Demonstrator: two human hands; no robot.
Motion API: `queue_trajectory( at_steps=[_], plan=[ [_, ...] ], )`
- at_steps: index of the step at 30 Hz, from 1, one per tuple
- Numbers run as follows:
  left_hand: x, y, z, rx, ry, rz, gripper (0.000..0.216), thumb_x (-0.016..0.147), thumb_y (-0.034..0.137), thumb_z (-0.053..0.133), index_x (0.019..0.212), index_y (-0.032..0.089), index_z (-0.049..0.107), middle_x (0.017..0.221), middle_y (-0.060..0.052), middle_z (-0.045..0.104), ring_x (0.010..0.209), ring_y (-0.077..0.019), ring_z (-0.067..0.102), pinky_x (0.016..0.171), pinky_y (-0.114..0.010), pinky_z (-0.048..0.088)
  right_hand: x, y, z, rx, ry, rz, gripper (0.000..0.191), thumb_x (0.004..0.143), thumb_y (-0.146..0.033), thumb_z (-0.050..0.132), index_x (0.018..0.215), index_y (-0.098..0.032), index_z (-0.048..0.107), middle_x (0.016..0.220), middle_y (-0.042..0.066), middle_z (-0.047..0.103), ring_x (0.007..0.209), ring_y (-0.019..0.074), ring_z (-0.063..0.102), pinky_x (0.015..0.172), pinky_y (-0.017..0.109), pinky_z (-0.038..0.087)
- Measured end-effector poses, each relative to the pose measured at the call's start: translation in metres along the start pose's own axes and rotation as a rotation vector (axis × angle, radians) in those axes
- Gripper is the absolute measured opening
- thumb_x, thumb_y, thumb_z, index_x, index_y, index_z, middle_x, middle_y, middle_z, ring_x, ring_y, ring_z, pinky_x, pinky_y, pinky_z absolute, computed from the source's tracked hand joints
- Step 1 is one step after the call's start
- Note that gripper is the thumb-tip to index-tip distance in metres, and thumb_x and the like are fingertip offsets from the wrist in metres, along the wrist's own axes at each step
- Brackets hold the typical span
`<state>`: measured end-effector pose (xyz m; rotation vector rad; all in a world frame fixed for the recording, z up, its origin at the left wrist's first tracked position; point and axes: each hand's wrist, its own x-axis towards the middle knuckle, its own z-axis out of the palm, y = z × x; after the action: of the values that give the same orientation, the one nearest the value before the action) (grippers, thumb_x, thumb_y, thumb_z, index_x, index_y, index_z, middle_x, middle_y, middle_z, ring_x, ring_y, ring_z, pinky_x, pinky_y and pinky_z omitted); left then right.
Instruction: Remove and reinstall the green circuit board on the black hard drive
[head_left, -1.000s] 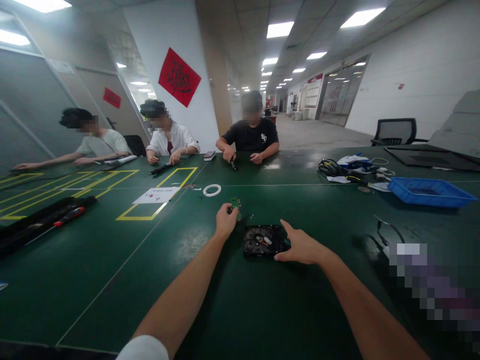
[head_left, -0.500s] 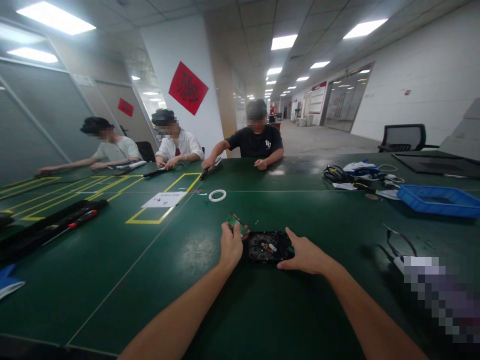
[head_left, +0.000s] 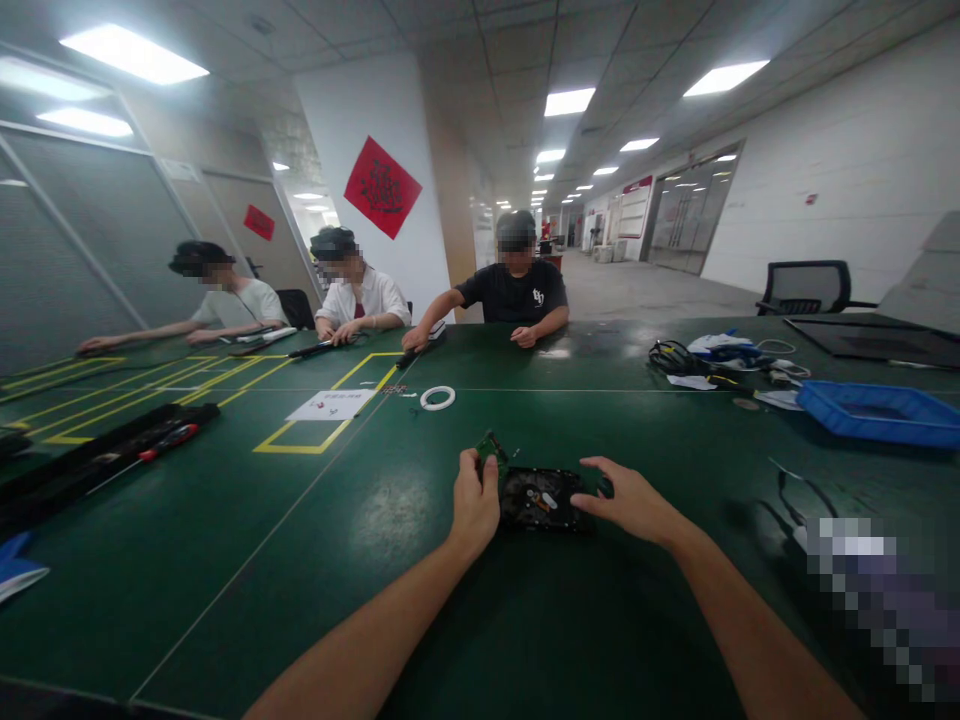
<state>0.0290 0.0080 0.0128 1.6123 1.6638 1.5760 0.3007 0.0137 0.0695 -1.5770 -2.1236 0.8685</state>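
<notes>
**Q:** What did the blue tray hold?

**A:** It stood well to your right. Its contents could not be made out.

**Q:** Where was the circuit board?

**A:** Your left hand pinched it in its fingertips, tilted, just above the left corner of the hard drive. Your right hand, fingers spread, rested at the drive's right edge. A second earlier, you held the board farther out, apart from the drive.

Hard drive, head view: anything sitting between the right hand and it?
Nothing visible. The right hand is open at the hard drive's right edge, reaching over its far right corner; whether it touches I cannot tell. The left hand, at the drive's left edge, pinches a green circuit board.
</notes>
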Motion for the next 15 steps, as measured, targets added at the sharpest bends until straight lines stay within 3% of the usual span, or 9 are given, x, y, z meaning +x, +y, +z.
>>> queue_trajectory(
  at_steps=[2,4,5,9,12,15],
  plan=[
    [-0.002,0.006,-0.001,-0.035,-0.012,0.035,0.024,0.1,0.044,0.045,0.102,0.022,0.054,0.09,-0.002,0.065,0.083,-0.0189,0.063,0.077,-0.03,0.049,0.0,-0.004,0.0,0.118,0.007,0.025,0.06,0.087,-0.067,0.057,0.127,-0.022,0.061,0.094,0.009,0.072,0.082,0.0237,0.069,0.069,0.035,0.053],
    [-0.006,0.012,0.0,-0.104,-0.043,0.064,0.023,0.099,0.042,0.049,0.104,0.021,0.057,0.092,-0.003,0.067,0.086,-0.0182,0.065,0.08,-0.029,0.05,0.0,-0.01,0.004,0.29,-0.043,0.039,0.054,0.09,-0.068,0.051,0.115,-0.021,0.065,0.066,0.002,0.064,0.057,0.0174,0.061,0.053,0.028,0.046],
    [-0.007,0.015,0.001,-0.148,-0.07,0.075,0.022,0.098,0.041,0.052,0.106,0.021,0.058,0.095,-0.003,0.068,0.089,-0.018,0.066,0.082,-0.029,0.051,-0.001,-0.013,0.006,0.384,-0.056,0.022,0.053,0.09,-0.067,0.053,0.111,-0.021,0.065,0.063,0.0,0.062,0.053,0.0151,0.058,0.049,0.026,0.043],
    [-0.015,0.021,0.004,-0.252,-0.183,0.071,0.034,0.092,0.036,0.062,0.122,0.022,0.056,0.103,-0.004,0.073,0.094,-0.0181,0.069,0.087,-0.03,0.053,-0.002,-0.026,0.019,0.604,-0.082,-0.043,0.049,0.086,-0.062,0.064,0.112,-0.02,0.065,0.09,0.005,0.07,0.054,0.0097,0.057,0.04,0.02,0.032],
    [-0.02,0.024,0.005,-0.202,-0.248,0.066,0.04,0.089,0.036,0.067,0.125,0.023,0.056,0.097,-0.003,0.074,0.087,-0.0184,0.071,0.085,-0.031,0.054,-0.003,-0.033,0.027,0.665,-0.118,-0.018,0.053,0.082,-0.057,0.07,0.12,-0.02,0.063,0.076,0.001,0.066,0.05,0.0089,0.052,0.038,0.018,0.026],
    [-0.024,0.026,0.005,-0.178,-0.327,0.122,0.041,0.087,0.035,0.069,0.126,0.025,0.059,0.1,-0.002,0.075,0.092,-0.0192,0.071,0.089,-0.033,0.054,-0.004,-0.037,0.031,0.715,-0.132,-0.018,0.051,0.08,-0.054,0.074,0.115,-0.019,0.063,0.065,-0.002,0.06,0.049,0.0085,0.05,0.038,0.017,0.024]
  ],
)
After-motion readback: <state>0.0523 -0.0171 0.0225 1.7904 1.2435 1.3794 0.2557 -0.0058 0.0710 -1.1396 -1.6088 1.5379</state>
